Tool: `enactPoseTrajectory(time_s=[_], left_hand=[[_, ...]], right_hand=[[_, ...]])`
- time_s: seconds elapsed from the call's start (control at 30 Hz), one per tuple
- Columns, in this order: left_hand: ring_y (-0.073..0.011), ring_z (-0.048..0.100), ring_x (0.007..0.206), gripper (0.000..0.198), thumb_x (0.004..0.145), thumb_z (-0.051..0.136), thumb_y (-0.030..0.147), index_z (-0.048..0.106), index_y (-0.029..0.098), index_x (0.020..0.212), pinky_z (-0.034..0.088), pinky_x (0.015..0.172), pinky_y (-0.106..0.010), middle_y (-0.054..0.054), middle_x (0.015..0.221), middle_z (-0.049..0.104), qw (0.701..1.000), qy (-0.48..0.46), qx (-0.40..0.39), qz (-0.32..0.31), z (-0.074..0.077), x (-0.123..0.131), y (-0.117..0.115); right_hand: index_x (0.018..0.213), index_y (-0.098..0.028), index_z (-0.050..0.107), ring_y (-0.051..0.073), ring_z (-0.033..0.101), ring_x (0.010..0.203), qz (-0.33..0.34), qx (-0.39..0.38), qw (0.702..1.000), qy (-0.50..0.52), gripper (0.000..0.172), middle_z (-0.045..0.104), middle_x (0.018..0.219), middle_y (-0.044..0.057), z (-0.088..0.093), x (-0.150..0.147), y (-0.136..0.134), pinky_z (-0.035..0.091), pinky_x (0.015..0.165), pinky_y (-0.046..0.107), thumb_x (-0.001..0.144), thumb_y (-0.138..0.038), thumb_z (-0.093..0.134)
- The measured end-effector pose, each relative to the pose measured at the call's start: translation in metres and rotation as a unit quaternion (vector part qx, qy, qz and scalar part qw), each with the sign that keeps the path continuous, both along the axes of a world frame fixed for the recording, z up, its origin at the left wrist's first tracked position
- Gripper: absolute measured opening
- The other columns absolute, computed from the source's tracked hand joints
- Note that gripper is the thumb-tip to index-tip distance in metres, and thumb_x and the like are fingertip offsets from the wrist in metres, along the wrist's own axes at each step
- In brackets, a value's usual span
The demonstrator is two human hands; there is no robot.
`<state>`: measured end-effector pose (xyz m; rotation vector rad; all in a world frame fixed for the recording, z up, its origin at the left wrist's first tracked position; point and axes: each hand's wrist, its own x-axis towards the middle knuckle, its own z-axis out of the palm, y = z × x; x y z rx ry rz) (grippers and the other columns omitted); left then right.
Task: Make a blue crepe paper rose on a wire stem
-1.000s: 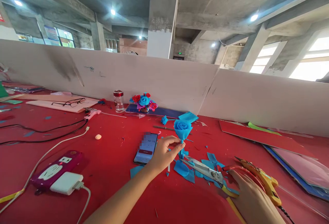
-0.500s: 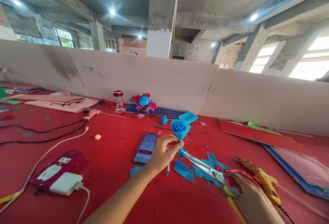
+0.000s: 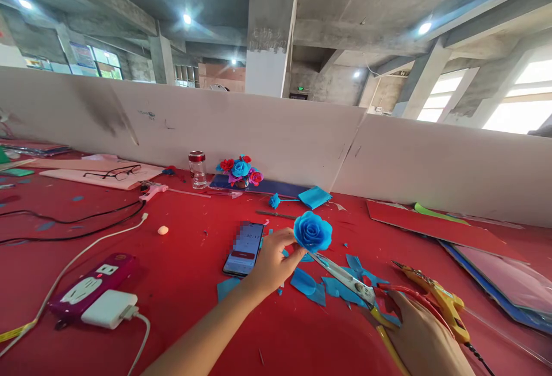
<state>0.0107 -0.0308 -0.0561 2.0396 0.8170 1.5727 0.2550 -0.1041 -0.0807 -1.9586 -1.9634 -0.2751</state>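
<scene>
My left hand (image 3: 273, 261) pinches the base of a blue foam rose (image 3: 313, 231), tilted so its bloom faces me, above the red table (image 3: 181, 284). My right hand (image 3: 420, 338) grips the red and yellow handles of a pair of scissors (image 3: 345, 277). The scissor blades point up and left, with their tips just under the rose. Blue foam scraps (image 3: 317, 290) lie beneath the blades. A phone (image 3: 245, 248) with a lit screen lies just left of my left hand.
A yellow glue gun (image 3: 437, 301) lies by my right hand. A power strip with a white charger (image 3: 92, 295) and cables sit at the left. A small bouquet of foam roses (image 3: 240, 170), a jar (image 3: 198, 169), glasses (image 3: 112, 172) and coloured sheets (image 3: 487, 249) line the white partition.
My left hand has turned the blue rose from upright to tilted, its bloom now facing me. The scissors have risen and their tips have come closer under the rose.
</scene>
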Motion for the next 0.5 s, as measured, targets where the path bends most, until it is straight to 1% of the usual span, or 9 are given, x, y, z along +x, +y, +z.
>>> enactPoseTrajectory(time_s=[0.13,0.23,0.3,0.4,0.5], left_hand=[[-0.0115,0.055,0.064,0.012,0.078,0.053,0.02,0.065,0.019,0.075,0.043,0.063,-0.022,0.0,0.069,0.062,1.0,0.006,0.011,0.006,0.001,0.0,0.0],[-0.0117,0.055,0.065,0.013,0.079,0.052,0.022,0.065,0.019,0.077,0.043,0.064,-0.022,-0.001,0.071,0.063,1.0,0.004,0.004,0.009,0.001,-0.001,0.0],[-0.0121,0.056,0.066,0.014,0.079,0.052,0.023,0.065,0.019,0.077,0.043,0.065,-0.022,-0.001,0.072,0.063,1.0,0.006,0.0,0.005,0.001,-0.001,0.0],[-0.0134,0.057,0.069,0.015,0.08,0.051,0.025,0.065,0.019,0.077,0.044,0.067,-0.023,-0.002,0.074,0.064,1.0,0.004,-0.013,0.003,0.001,-0.001,0.0],[-0.0141,0.057,0.07,0.017,0.08,0.05,0.027,0.066,0.019,0.081,0.045,0.068,-0.025,-0.003,0.076,0.064,1.0,0.003,-0.023,0.001,0.001,-0.001,0.0]], right_hand=[[0.079,-0.023,0.056,0.022,0.065,0.065,0.03,0.02,0.999,-0.023,0.021,0.069,0.074,0.006,0.0,-0.001,0.002,0.047,0.054,0.03,0.075,-0.04,0.044],[0.079,-0.022,0.057,0.024,0.065,0.065,0.016,0.03,0.999,-0.033,0.021,0.069,0.072,0.006,0.003,-0.004,0.002,0.046,0.049,0.029,0.072,-0.038,0.046],[0.085,-0.02,0.058,0.024,0.065,0.066,0.006,0.021,0.999,-0.031,0.024,0.069,0.075,0.008,0.006,-0.006,0.003,0.046,0.048,0.028,0.068,-0.034,0.048],[0.091,-0.019,0.057,0.024,0.065,0.065,0.016,-0.011,1.0,-0.022,0.03,0.069,0.076,0.008,0.01,-0.008,0.003,0.047,0.048,0.028,0.065,-0.029,0.047],[0.088,-0.018,0.059,0.024,0.065,0.066,0.009,-0.023,1.0,-0.004,0.03,0.069,0.077,0.009,0.012,-0.008,0.004,0.048,0.05,0.029,0.063,-0.026,0.045]])
